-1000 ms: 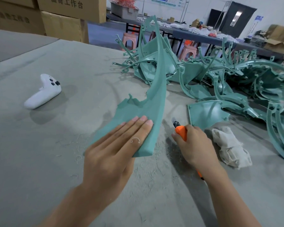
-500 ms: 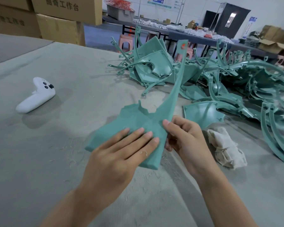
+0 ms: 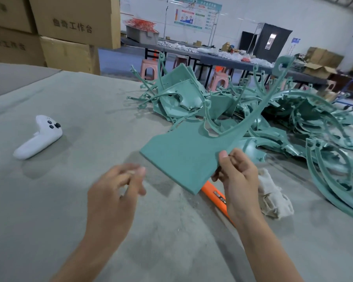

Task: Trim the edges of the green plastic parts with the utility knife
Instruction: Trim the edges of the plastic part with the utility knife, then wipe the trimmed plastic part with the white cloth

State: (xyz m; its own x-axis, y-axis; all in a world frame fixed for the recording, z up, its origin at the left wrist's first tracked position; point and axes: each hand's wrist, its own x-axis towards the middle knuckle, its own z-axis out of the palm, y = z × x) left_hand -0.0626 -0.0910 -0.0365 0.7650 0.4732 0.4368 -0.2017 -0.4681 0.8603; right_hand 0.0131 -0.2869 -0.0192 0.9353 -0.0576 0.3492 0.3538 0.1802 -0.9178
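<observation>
Far left, stacked cardboard boxes stand behind the back edge of the grey felt table. A white controller lies on the felt well apart from everything else, and a broad stretch of bare felt runs from it to my view of the left hand. That hand hovers above the table, blurred, with its fingers loosely bent and nothing in them; it sits just beside the near-left edge of the green plastic part without touching it.

The part is lifted off the table and tilted. It is a flat panel with a straight near edge, a ragged notched far edge, and 1 long curved arm sweeping up and to the right. The right hand pinches the panel's right edge — thumb on top, fingers curled beneath.

The orange utility knife lies on the felt under the panel's near corner, its handle running beneath the right wrist; neither hand touches it. Just right of that hand a crumpled pale cloth rests on the table.

Beyond and to the right, a tangled pile of green parts crowds the table — curved rims reach down the right side, close to the cloth.
</observation>
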